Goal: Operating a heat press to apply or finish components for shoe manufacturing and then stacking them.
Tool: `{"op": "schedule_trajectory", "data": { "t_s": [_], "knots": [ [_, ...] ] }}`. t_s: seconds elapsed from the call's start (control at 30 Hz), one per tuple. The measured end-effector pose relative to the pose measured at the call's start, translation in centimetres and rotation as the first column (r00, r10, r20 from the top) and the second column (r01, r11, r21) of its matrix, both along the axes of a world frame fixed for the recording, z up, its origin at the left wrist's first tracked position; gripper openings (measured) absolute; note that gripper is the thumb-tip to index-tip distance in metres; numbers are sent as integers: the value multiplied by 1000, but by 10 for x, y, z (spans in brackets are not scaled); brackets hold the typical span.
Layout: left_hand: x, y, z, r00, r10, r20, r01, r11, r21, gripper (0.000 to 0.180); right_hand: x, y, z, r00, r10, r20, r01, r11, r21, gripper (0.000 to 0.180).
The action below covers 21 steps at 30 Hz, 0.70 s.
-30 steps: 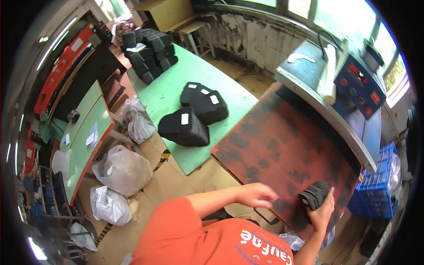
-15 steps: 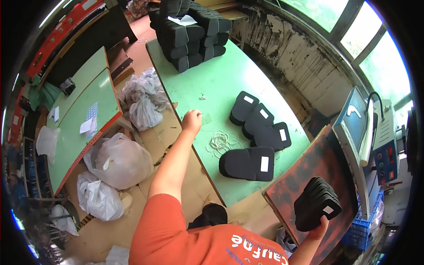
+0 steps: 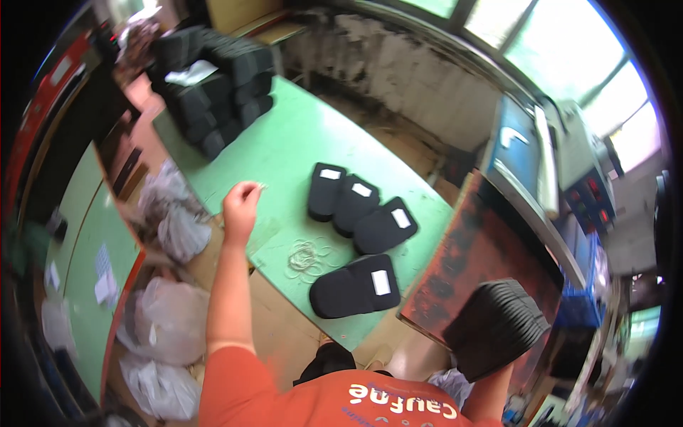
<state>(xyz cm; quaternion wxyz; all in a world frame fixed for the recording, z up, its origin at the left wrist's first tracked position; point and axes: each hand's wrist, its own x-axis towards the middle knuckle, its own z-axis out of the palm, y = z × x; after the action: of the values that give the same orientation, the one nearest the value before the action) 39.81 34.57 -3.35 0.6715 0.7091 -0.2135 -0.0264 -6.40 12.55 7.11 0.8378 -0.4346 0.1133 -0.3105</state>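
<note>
My left hand [image 3: 240, 206] is closed in a pinch over the green table [image 3: 295, 132]. Whatever its fingertips may hold is too small to make out; a pale scrap [image 3: 263, 186] shows right beside them. At the lower right, my right hand [image 3: 504, 373] grips a thick stack of black pads [image 3: 491, 331] from below, mostly hidden by it. The stack is tilted, its layered edges upward, over the dark reddish board. Nearer the middle lie a loose heap of pale elastic bands [image 3: 304, 259] and several black pad bundles [image 3: 384, 226] with white labels.
Tall black bundles [image 3: 213, 92] stand at the table's far end. On the right, a press machine [image 3: 523, 167] rises beside the stained reddish board [image 3: 455, 263]. Plastic bags [image 3: 167, 320] fill the floor between this table and another green table [image 3: 89, 277] on the left.
The pad stack has been raised and turned, so its ridged edges now face up and my right fingers are hidden. My left hand has shifted slightly left, still closed. The whole view has swung.
</note>
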Motion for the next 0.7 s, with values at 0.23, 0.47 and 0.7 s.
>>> {"op": "schedule_trajectory", "data": {
  "t_s": [0.23,0.47,0.7],
  "knots": [
    [-225,-77,145,681,-578,450,558,807,193,17,62,7,14,896,413,160,-390,907,-159,80],
    [-335,-138,152,544,-831,112,820,555,139,15,-74,4,39,976,159,146,-162,987,9,73],
    [-500,-206,154,257,-962,94,957,267,117,12,-243,9,29,975,-145,167,140,989,39,74]
  ]
}}
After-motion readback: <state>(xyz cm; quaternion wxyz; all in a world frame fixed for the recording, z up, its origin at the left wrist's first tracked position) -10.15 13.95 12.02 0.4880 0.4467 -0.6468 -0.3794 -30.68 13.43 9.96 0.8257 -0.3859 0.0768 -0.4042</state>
